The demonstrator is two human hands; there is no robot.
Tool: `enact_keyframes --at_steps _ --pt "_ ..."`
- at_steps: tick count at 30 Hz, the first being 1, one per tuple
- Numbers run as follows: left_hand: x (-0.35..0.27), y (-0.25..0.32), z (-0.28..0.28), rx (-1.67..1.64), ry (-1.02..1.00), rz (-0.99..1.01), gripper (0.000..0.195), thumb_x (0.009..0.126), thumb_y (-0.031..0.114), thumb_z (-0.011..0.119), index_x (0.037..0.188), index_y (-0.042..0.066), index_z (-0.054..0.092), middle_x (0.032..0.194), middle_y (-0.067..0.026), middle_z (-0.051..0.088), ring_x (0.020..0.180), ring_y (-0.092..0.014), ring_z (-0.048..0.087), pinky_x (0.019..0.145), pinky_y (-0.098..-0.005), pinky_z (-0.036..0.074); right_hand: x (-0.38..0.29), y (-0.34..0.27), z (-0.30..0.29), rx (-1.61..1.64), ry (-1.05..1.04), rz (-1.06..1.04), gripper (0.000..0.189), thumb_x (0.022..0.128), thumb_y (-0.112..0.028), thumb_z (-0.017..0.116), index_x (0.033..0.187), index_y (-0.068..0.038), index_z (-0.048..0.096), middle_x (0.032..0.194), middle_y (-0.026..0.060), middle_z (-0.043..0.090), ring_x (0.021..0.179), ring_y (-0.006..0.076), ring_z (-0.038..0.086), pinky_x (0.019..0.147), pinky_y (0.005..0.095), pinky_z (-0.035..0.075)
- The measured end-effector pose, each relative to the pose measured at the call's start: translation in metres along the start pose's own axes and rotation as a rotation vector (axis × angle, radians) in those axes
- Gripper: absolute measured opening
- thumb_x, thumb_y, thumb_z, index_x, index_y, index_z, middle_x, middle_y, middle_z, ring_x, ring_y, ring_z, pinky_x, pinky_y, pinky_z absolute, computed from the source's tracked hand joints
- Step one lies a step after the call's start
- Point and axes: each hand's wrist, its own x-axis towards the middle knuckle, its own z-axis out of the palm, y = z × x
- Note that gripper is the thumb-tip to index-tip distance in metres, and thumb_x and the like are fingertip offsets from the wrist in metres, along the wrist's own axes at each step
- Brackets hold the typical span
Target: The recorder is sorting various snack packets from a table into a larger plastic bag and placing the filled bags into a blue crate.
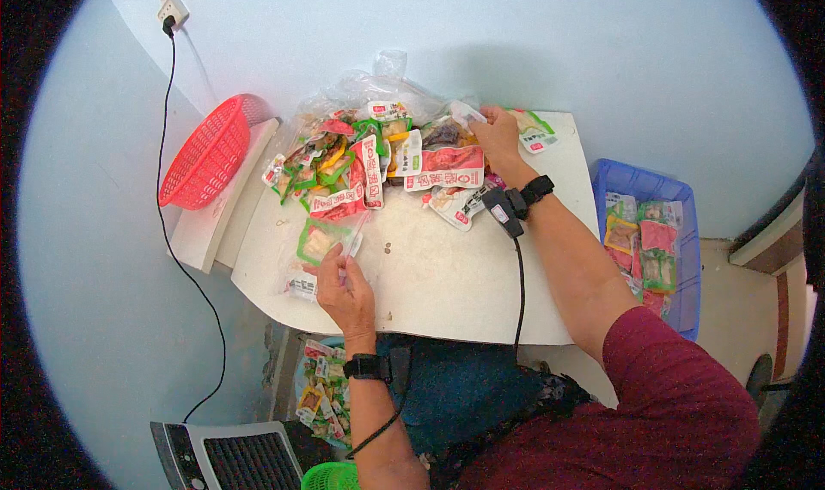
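My left hand (347,293) grips the edge of a clear plastic bag (366,224) near the table's front left. Inside the bag are a green-edged food packet (319,240) and a whitish packet (300,285) with dark print. My right hand (501,137) reaches to the back of the table, its fingertips on a small whitish packet (465,112) at the right end of a heap of sealed snack packets (335,158). Red-and-white packets (446,167) lie at the heap's front. Another green-edged packet (533,129) rests just right of that hand.
A crumpled clear bag (387,87) backs the heap against the wall. On the left, a red plastic basket (209,155) leans on a white ledge. A blue crate (688,258) of packed bags stands right of the white table (445,264). Below are loose packets (322,393) and a heater-like appliance (248,458).
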Motion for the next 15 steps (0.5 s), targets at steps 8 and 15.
enact_keyframes --at_steps 8,15 --pt "-0.001 -0.002 0.003 -0.068 0.009 -0.028 0.016 0.088 0.006 0.058 0.1 -0.003 0.063 0.11 -0.0169 0.066 0.102 -0.028 0.062 0.105 -0.0383 0.035 -0.001 -0.025 -0.013 -0.192 -0.153 0.072 0.027 0.068 -0.026 0.066 0.072 0.0 0.068 0.07 0.0184 0.065 0.065 0.0329 0.063 0.062 0.0416 0.048" --pt "0.0 -0.004 0.001 -0.062 0.111 0.051 0.023 0.081 0.001 0.06 0.104 -0.002 0.064 0.085 -0.0127 0.066 0.078 -0.026 0.062 0.111 -0.0435 0.027 0.012 -0.087 -0.029 -0.342 -0.033 -0.089 0.028 0.071 -0.025 0.06 0.076 0.001 0.067 0.082 0.0235 0.065 0.077 0.0387 0.063 0.07 0.0477 0.047"
